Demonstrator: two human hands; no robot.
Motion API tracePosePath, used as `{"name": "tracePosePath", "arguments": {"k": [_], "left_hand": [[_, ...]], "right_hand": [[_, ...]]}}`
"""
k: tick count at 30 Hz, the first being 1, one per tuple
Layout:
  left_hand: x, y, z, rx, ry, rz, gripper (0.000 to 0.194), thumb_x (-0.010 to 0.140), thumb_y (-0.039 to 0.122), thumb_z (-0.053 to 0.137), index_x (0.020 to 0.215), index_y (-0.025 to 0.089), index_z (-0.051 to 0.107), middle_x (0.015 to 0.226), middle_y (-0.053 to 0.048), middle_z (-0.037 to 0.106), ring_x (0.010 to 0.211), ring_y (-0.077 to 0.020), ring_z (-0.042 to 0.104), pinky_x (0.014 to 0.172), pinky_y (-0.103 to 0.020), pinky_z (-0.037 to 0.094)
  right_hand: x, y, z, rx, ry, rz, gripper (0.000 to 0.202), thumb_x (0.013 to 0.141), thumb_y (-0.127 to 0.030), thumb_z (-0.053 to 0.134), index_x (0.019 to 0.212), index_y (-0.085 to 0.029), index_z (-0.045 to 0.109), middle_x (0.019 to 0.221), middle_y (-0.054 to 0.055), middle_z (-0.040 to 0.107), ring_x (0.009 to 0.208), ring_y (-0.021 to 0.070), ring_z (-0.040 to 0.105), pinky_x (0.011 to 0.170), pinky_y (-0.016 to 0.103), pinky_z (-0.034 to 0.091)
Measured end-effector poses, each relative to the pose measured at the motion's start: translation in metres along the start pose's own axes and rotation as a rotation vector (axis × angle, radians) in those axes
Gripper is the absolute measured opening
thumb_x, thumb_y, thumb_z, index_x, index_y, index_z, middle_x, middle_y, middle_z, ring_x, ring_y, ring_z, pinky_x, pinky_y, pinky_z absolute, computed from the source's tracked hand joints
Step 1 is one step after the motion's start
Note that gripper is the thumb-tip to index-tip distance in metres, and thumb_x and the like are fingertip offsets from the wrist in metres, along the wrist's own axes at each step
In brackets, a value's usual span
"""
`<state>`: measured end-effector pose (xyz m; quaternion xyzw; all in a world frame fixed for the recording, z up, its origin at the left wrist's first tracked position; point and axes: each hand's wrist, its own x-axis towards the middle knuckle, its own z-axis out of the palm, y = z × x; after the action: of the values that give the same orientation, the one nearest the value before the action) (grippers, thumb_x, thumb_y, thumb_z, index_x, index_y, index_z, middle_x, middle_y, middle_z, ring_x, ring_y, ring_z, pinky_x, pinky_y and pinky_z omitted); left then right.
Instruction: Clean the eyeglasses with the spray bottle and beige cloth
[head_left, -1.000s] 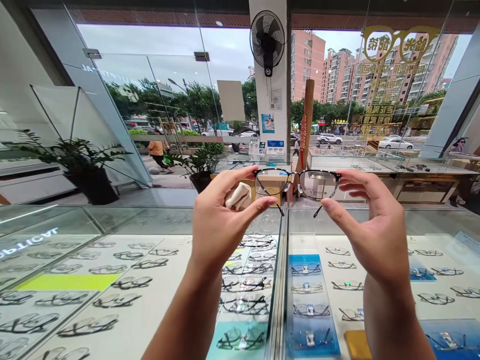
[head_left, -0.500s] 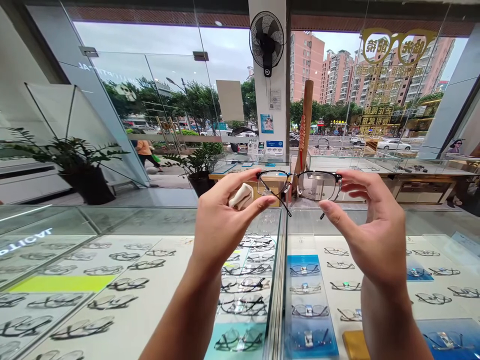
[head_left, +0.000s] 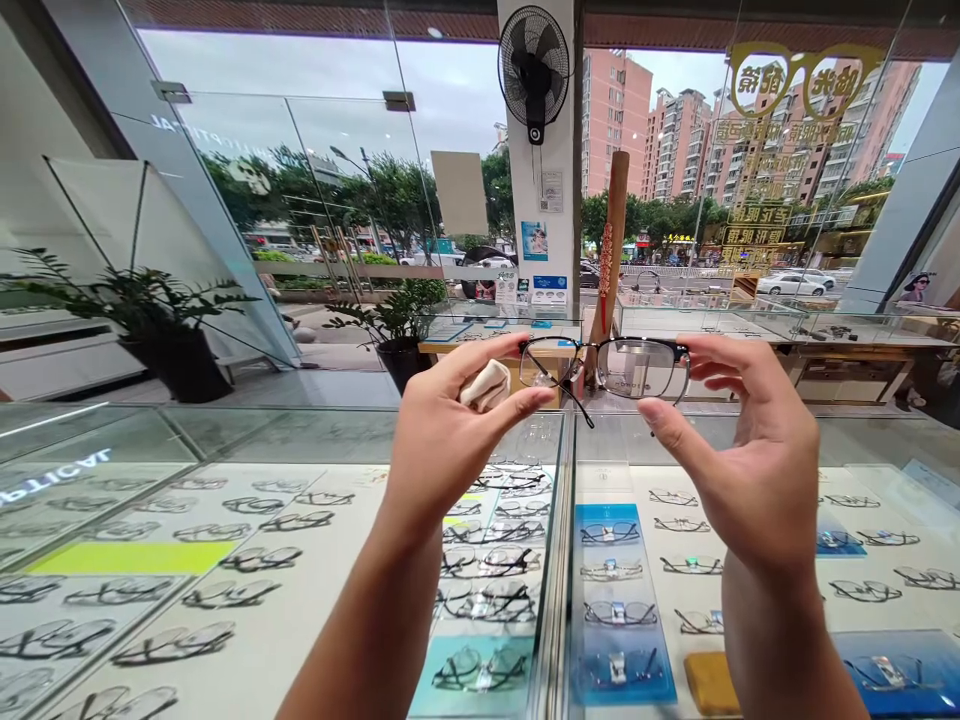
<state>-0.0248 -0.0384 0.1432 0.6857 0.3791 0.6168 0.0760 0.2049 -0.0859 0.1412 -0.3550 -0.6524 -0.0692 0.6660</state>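
A pair of eyeglasses [head_left: 643, 370] with dark upper rims and clear lenses is held up at chest height, its temples pointing toward me. My left hand [head_left: 457, 430] grips the left end of the frame between thumb and fingers. Tucked in that same hand is a crumpled whitish cloth [head_left: 486, 386]. At the opposite end, my right hand [head_left: 757, 450] pinches the right rim corner with its fingers, the thumb below near the lens. Both hands hover above the glass display counter [head_left: 556, 600].
Rows of eyeglasses [head_left: 180, 645] lie inside the counter on white, blue and green panels. A mustard-coloured case [head_left: 711, 684] rests beside my right forearm. Beyond stand potted plants [head_left: 176, 340], a wooden post [head_left: 616, 220], another display case [head_left: 712, 320] and a wall fan [head_left: 535, 75].
The glasses and both hands have shifted slightly right, and the glasses are tilted a little differently. My view has dipped a bit. A passer-by outside has gone from sight.
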Motion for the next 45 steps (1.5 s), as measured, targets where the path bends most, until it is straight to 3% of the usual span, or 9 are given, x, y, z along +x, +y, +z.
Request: {"name": "tracePosePath", "arguments": {"k": [12,18,22,39,45], "left_hand": [[-0.001,-0.008,0.004,0.036,0.009,0.101,0.053,0.079,0.056,0.087,0.121,0.024,0.079,0.098,-0.006,0.079,0.086,-0.0201,0.071,0.081,-0.034,0.060],[-0.006,0.001,0.011,0.201,0.210,0.268,0.051,0.080,0.053,0.088,0.118,0.023,0.075,0.106,-0.005,0.074,0.095,-0.0208,0.070,0.087,-0.035,0.058],[-0.007,0.003,0.016,0.266,0.254,0.328,0.047,0.081,0.049,0.089,0.117,0.021,0.073,0.102,-0.005,0.072,0.096,-0.0209,0.068,0.084,-0.034,0.057],[-0.006,0.003,0.018,0.246,0.261,0.313,0.050,0.083,0.051,0.087,0.122,0.023,0.074,0.108,-0.006,0.071,0.102,-0.0223,0.068,0.092,-0.038,0.058],[0.003,-0.011,0.017,0.104,0.236,0.243,0.055,0.084,0.052,0.085,0.130,0.026,0.073,0.122,-0.008,0.074,0.108,-0.0223,0.069,0.094,-0.037,0.059]], "right_hand": [[0.000,0.001,0.000,-0.010,0.000,0.011,0.038,0.088,-0.036,0.080,0.124,-0.027,0.070,0.118,0.006,0.070,0.109,0.0243,0.066,0.099,0.044,0.058],[0.008,0.026,0.002,0.018,-0.117,0.120,0.044,0.090,-0.040,0.075,0.131,-0.026,0.070,0.126,0.008,0.073,0.114,0.0264,0.069,0.104,0.049,0.057],[0.011,0.037,0.008,0.005,-0.170,0.178,0.047,0.090,-0.046,0.074,0.132,-0.024,0.071,0.128,0.009,0.074,0.116,0.0289,0.070,0.108,0.055,0.056],[0.010,0.037,0.011,0.010,-0.168,0.181,0.045,0.089,-0.045,0.074,0.128,-0.022,0.070,0.122,0.009,0.075,0.112,0.0270,0.071,0.105,0.052,0.058],[0.005,0.031,0.027,0.034,-0.005,0.035,0.045,0.091,-0.040,0.074,0.133,-0.026,0.066,0.133,0.010,0.070,0.119,0.0284,0.067,0.107,0.055,0.057]]}}
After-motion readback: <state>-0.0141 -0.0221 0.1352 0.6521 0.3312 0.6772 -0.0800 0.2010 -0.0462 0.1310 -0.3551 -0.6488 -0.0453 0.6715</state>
